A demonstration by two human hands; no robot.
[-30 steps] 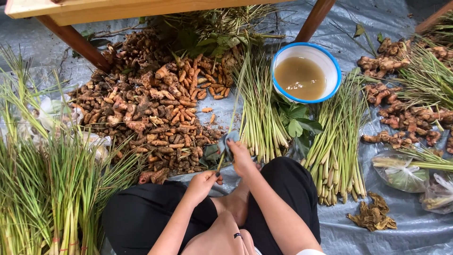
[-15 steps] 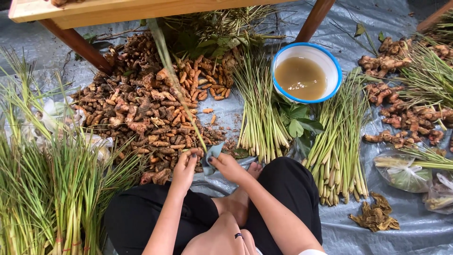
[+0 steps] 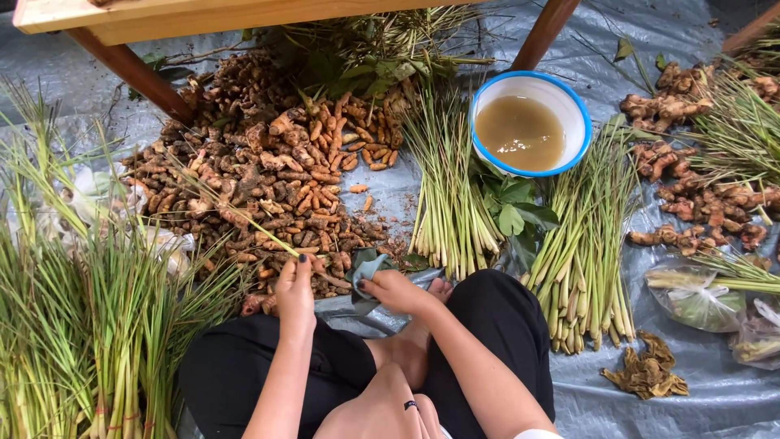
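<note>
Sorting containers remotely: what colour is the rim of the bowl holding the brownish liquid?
Blue rim, white inside; the bowl shows clearest in the head view.

One view only is given — the scene is seen from head height, looking steeply down over crossed legs at the lower centre of the frame. The grey tarpaulin (image 3: 674, 406) is viewed closely; a wooden table (image 3: 203, 16) edges the top.

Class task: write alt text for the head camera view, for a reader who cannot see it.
Seated on a grey tarp, a person grips a lemongrass stalk in the left hand and a cloth in the right hand, amid turmeric roots and a bowl of cloudy water.
</note>
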